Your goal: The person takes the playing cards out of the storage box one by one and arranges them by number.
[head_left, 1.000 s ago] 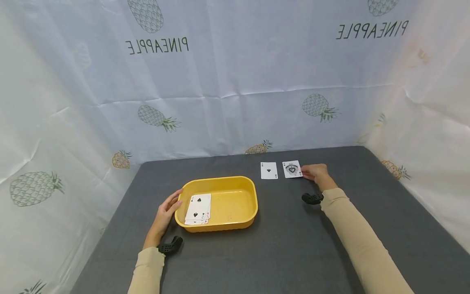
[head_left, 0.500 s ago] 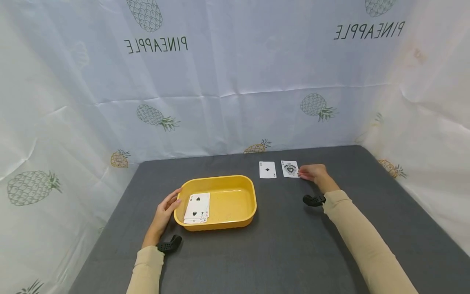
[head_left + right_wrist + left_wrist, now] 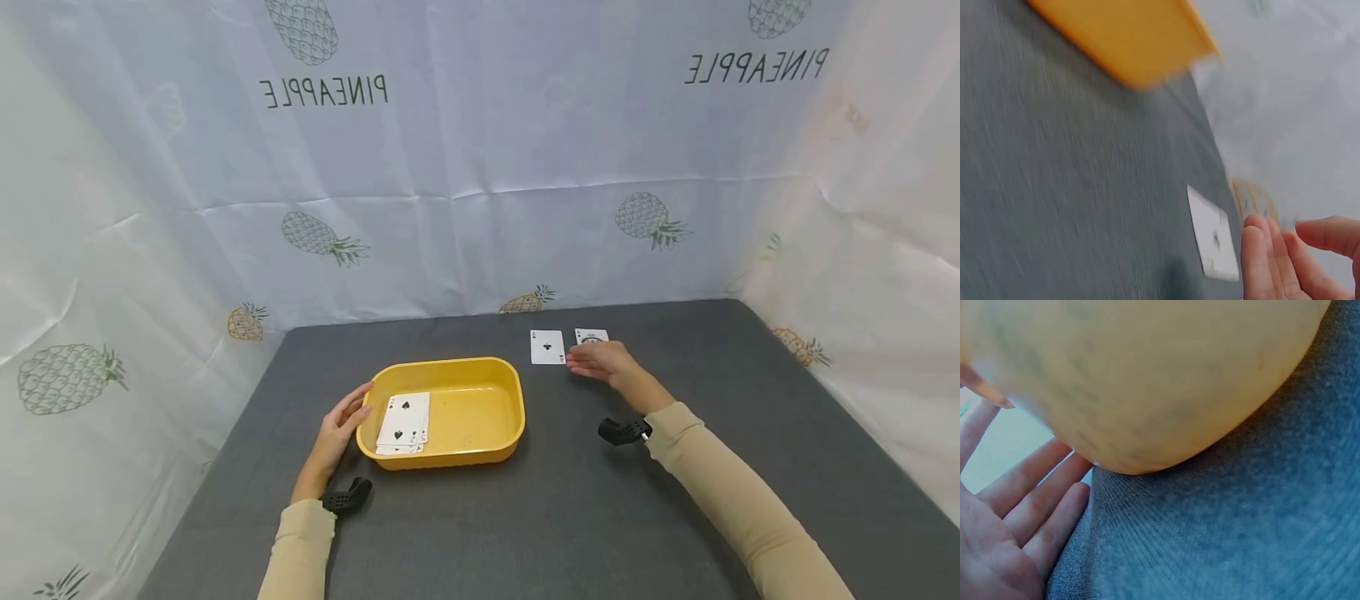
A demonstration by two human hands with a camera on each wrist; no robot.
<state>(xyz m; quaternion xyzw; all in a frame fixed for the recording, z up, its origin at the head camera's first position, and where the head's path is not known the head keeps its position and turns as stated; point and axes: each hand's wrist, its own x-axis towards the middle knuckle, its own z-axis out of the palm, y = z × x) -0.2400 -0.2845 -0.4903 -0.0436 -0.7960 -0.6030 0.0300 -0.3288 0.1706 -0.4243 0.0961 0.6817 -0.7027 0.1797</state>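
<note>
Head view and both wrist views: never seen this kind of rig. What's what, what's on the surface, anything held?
No machine: the left grip and the right grip are a person's bare hands. One camera sits on the head, looking forward and down; one on each wrist. On the dark table lie a yellow tray with playing cards inside, and to its right, an ace of clubs and another card partly covered by the right grip. The left grip touches the tray's left end; nothing shows held in the right.

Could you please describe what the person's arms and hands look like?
The left sleeve and right sleeve are long, plain and beige. A curved black left wrist device and matching right wrist device are worn. The left hand and right hand wear no gloves.
</note>
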